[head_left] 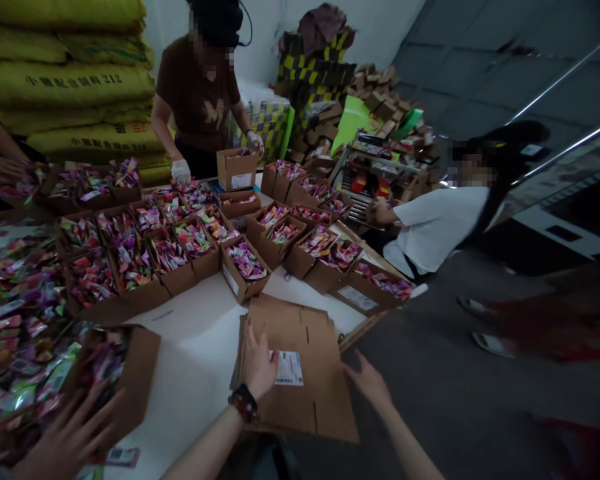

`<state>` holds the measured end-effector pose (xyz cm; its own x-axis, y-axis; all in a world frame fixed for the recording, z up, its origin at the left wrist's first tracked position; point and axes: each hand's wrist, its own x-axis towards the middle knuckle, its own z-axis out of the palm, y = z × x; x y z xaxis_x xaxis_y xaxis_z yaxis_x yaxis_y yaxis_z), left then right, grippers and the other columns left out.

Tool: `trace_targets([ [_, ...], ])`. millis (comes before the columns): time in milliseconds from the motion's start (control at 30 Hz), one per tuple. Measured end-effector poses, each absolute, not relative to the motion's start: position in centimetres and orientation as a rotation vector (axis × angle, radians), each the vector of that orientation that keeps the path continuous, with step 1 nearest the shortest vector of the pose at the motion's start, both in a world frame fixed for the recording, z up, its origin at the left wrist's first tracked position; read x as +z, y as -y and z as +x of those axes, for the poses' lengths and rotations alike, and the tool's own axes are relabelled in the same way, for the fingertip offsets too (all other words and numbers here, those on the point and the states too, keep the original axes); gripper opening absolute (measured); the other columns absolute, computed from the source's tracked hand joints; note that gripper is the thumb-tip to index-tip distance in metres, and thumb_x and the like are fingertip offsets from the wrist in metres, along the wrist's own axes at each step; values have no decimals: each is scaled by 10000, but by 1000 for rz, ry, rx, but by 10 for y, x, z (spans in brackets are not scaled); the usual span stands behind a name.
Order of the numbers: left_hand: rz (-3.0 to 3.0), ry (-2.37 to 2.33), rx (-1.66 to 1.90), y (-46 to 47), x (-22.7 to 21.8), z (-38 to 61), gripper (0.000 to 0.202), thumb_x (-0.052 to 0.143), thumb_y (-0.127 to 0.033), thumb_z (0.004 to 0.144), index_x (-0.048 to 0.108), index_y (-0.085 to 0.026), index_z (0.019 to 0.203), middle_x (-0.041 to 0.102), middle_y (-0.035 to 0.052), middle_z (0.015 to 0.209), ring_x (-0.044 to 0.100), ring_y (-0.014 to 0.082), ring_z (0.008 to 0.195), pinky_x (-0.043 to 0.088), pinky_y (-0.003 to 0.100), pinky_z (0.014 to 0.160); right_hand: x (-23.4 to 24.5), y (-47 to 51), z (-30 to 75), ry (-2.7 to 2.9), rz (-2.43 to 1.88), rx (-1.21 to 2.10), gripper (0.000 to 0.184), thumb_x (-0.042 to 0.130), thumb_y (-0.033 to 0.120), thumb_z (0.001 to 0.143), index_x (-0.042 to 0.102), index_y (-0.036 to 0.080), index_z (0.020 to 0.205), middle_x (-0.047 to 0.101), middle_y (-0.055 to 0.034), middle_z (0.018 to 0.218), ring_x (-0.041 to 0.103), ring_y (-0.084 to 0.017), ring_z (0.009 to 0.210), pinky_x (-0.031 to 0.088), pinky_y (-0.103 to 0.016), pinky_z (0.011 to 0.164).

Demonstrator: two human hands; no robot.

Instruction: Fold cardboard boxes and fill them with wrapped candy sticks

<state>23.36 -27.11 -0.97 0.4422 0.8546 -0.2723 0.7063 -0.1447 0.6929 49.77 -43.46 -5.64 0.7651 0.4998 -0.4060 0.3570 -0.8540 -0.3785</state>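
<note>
A stack of flattened cardboard boxes lies at the front edge of the white table, the top one bearing a white printed label. Resting on that top sheet, left of the label, is my left hand, its fingers stretched out and a dark watch on the wrist. My right hand is at the right edge of the cardboard with thumb and fingers apart; whether it touches the edge is hard to tell. Just beyond the stack stands an open box of small colourful packets.
Several packet-filled cartons cover the middle of the table. Loose packets heap at left, where another person's hand is by a tilted box. A gloved co-worker stands opposite; another person sits right.
</note>
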Motion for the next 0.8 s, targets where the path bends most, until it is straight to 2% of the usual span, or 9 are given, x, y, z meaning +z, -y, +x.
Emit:
trace_targets([
  [100, 1846, -1158, 358, 251, 9, 288, 482, 489, -134, 851, 511, -178, 1330, 343, 133, 1500, 364, 214, 1392, 303, 333, 1170, -32, 405, 571, 939, -2918, 214, 639, 500, 401, 871, 420, 124, 1441, 412, -244, 1469, 406, -391, 1352, 434, -511, 992],
  [167, 1826, -1104, 393, 234, 12, 337, 469, 495, -115, 834, 541, -158, 1299, 392, 140, 1450, 426, 218, 1334, 333, 328, 1151, -24, 381, 625, 1094, -2970, -88, 626, 493, 329, 882, 380, 118, 1461, 286, -257, 1536, 276, -415, 1415, 384, -558, 1021],
  [233, 1839, -1086, 393, 215, 10, 391, 508, 525, -121, 815, 532, -128, 1322, 370, 157, 1454, 444, 252, 1306, 340, 353, 1143, -24, 358, 672, 1289, -2972, -205, 628, 527, 244, 851, 389, 133, 1453, 300, -252, 1533, 250, -409, 1424, 330, -588, 1048],
  [333, 1934, -1097, 392, 184, 6, 465, 549, 531, -173, 827, 493, -133, 1374, 313, 157, 1492, 403, 286, 1323, 322, 390, 1146, -33, 339, 727, 1548, -2918, 131, 562, 501, 129, 817, 498, 155, 1378, 551, -210, 1358, 486, -341, 1284, 379, -500, 1027],
  [433, 2039, -1227, 405, 156, 4, 519, 526, 520, -273, 857, 504, -186, 1375, 273, 144, 1525, 283, 347, 1383, 262, 473, 1161, -43, 340, 761, 1573, -2756, 616, 455, 460, 143, 848, 603, 166, 1280, 702, -148, 1133, 648, -276, 1072, 462, -364, 928],
  [533, 2087, -1337, 377, 136, -2, 550, 561, 586, -384, 815, 525, -279, 1363, 175, 73, 1591, 61, 455, 1432, 142, 620, 1153, -47, 349, 779, 1464, -2698, 702, 412, 489, 201, 853, 640, 212, 1237, 727, -110, 1104, 660, -277, 1072, 482, -340, 899],
  [633, 2061, -1441, 330, 127, -14, 566, 588, 652, -319, 735, 565, -315, 1317, 159, 36, 1605, -69, 505, 1424, 83, 735, 1094, -41, 350, 794, 1452, -2721, 667, 412, 495, 157, 823, 679, 233, 1184, 694, -103, 1204, 653, -285, 1103, 484, -352, 916],
  [733, 2046, -1477, 357, 128, -24, 571, 517, 592, -189, 726, 628, -281, 1233, 286, 32, 1562, -100, 486, 1429, 106, 710, 1116, -29, 342, 823, 1577, -2670, 632, 465, 494, 84, 761, 705, 247, 1142, 637, -81, 1307, 616, -281, 1173, 468, -361, 967],
  [800, 2059, -1459, 358, 129, -24, 570, 518, 561, -155, 732, 633, -263, 1233, 374, 38, 1514, -108, 470, 1432, 98, 679, 1143, -22, 335, 847, 1654, -2649, 641, 444, 486, 77, 755, 724, 225, 1100, 662, -101, 1263, 616, -283, 1169, 455, -370, 993],
])
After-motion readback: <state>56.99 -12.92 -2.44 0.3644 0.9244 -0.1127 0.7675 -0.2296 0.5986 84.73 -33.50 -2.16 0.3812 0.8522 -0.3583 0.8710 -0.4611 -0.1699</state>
